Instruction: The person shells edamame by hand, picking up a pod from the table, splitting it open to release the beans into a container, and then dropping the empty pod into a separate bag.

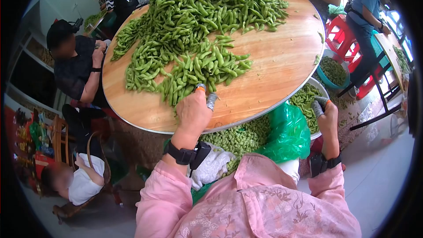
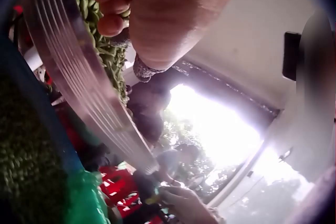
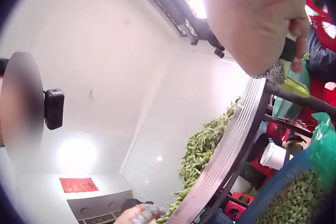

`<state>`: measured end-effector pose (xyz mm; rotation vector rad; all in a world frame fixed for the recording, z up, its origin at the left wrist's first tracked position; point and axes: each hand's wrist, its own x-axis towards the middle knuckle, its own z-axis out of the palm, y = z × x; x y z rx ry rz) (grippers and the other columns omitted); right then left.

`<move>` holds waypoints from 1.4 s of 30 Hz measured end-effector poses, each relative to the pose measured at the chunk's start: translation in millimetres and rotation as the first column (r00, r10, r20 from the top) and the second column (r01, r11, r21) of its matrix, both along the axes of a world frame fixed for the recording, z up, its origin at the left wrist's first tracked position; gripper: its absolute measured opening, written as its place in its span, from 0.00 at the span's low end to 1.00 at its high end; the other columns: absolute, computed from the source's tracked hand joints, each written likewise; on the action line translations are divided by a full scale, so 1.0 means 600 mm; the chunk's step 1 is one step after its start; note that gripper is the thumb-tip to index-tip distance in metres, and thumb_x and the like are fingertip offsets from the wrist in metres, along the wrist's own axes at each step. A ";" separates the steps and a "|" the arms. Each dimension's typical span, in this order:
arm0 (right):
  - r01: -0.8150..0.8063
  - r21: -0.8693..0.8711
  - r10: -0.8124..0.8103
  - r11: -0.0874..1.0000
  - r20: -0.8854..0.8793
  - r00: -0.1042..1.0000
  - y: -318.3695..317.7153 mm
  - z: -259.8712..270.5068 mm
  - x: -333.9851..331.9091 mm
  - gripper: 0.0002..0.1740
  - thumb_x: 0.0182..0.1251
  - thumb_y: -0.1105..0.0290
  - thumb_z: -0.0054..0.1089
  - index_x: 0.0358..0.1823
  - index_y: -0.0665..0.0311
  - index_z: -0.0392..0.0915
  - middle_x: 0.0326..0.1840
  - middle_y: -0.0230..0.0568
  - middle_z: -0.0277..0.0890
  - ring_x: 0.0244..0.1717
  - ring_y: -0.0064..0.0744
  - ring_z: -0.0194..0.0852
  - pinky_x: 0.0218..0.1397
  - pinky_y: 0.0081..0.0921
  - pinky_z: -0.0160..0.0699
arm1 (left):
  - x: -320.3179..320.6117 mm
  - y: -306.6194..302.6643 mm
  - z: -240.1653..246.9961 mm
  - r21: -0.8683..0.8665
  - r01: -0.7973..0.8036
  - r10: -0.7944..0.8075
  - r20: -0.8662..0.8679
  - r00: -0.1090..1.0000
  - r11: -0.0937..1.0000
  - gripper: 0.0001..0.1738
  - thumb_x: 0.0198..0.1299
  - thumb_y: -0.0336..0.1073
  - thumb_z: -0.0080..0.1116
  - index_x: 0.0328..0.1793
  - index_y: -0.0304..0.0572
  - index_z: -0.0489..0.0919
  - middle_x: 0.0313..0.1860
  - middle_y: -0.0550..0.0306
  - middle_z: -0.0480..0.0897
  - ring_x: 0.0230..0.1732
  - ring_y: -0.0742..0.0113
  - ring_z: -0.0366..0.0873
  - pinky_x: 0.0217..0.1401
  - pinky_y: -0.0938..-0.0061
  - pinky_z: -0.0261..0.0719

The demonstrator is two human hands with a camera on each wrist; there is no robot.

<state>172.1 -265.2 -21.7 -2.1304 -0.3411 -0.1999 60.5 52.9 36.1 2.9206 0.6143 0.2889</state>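
My left hand [image 1: 194,112] is at the near edge of a heap of edamame pods [image 1: 211,13] on a round wooden table [image 1: 282,61]. Its fingers curl, and a bit of green pod shows against them in the left wrist view. Grey tape wraps the thumb, which stands apart. Off the table's right edge, my right hand [image 1: 328,121] is raised beside a pale basin of green pods [image 1: 305,103]. In the right wrist view, its taped thumb and fingers pinch a light green edamame pod [image 3: 296,87]. Shelled beans [image 1: 244,136] lie below the table edge, before my lap.
Green plastic [image 1: 286,132] drapes over the bean container, beside a whitish cloth [image 1: 213,165]. A teal basin [image 1: 333,72] and red stools [image 1: 341,37] stand at the right. Other people sit around, one in dark clothes [image 1: 81,59] at the table's left and one in a chair [image 1: 86,174].
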 end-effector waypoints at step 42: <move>-0.222 0.802 0.804 0.555 -0.448 0.391 0.162 0.087 -0.119 0.13 0.58 0.59 0.57 0.33 0.62 0.77 0.26 0.25 0.74 0.23 0.10 0.63 0.24 0.09 0.58 | -0.087 -0.092 -0.004 -0.886 0.420 -0.143 0.450 0.882 -0.198 0.16 0.56 0.23 0.43 0.52 0.34 0.59 0.32 0.62 0.72 0.31 0.82 0.66 0.37 0.88 0.63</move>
